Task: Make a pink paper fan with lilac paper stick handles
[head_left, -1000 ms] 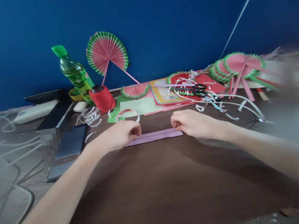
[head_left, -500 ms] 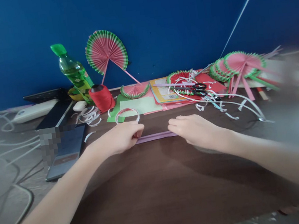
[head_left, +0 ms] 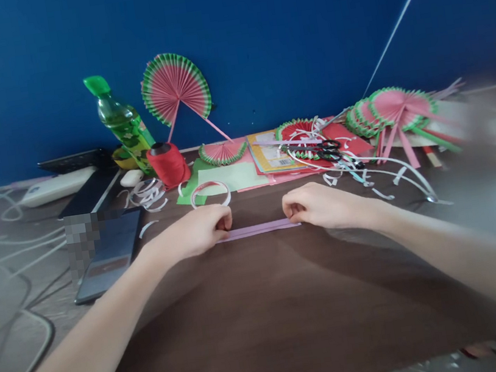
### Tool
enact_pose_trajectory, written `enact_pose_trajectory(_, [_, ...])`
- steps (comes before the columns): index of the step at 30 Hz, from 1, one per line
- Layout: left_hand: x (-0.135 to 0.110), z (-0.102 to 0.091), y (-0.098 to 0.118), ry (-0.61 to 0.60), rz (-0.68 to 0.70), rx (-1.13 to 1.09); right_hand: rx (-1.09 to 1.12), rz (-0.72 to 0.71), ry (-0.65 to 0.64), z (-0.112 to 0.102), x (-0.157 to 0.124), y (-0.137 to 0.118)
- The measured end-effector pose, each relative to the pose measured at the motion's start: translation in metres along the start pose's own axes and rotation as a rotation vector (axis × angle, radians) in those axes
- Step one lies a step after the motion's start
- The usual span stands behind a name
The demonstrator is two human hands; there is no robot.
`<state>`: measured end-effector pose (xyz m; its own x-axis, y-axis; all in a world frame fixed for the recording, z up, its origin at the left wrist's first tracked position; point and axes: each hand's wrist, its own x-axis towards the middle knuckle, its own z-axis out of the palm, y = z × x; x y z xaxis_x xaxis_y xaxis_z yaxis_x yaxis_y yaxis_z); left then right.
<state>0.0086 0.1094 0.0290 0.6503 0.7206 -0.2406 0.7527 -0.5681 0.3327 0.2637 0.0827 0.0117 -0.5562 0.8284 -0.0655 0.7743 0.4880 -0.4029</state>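
Observation:
A narrow folded strip of lilac paper [head_left: 258, 229] lies across the brown table [head_left: 265, 307], its long side running left to right. My left hand [head_left: 205, 226] is closed, pinching the strip's left end. At the opposite end, my right hand [head_left: 313, 206] has its fingers curled, thumb and fingertips on the paper. Just behind my left hand stands a roll of tape [head_left: 211, 195] on its side. Sheets of pale green paper [head_left: 232, 177] and darker green paper [head_left: 193, 190] lie beyond it.
A green bottle [head_left: 123, 123] and a red thread spool [head_left: 169, 164] stand at back left. A pleated paper fan [head_left: 175, 88] leans on the blue wall. Scissors [head_left: 328, 149], paper scraps and more fans [head_left: 398, 106] lie at right. A dark tablet-like device [head_left: 113, 248] is at left.
Both hands have shifted slightly outward along the lilac strip, so more of its right end shows. My right hand's fingers have curled and turned. The strip stays in about the same place.

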Motion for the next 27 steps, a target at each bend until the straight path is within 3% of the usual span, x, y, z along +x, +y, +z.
enact_pose_trajectory(7, [0.001, -0.001, 0.004, -0.027, 0.021, 0.005, 0.073, 0.008, 0.019, 0.002, 0.000, -0.001])
enact_pose_trajectory(17, [-0.001, 0.000, 0.004, -0.004, 0.101, 0.026, -0.243, -0.032, 0.026, 0.004, -0.007, -0.018])
enact_pose_trajectory(27, [-0.003, 0.000, 0.001, -0.066, 0.076, -0.024, -0.545, -0.065, 0.003, 0.012, -0.017, -0.034])
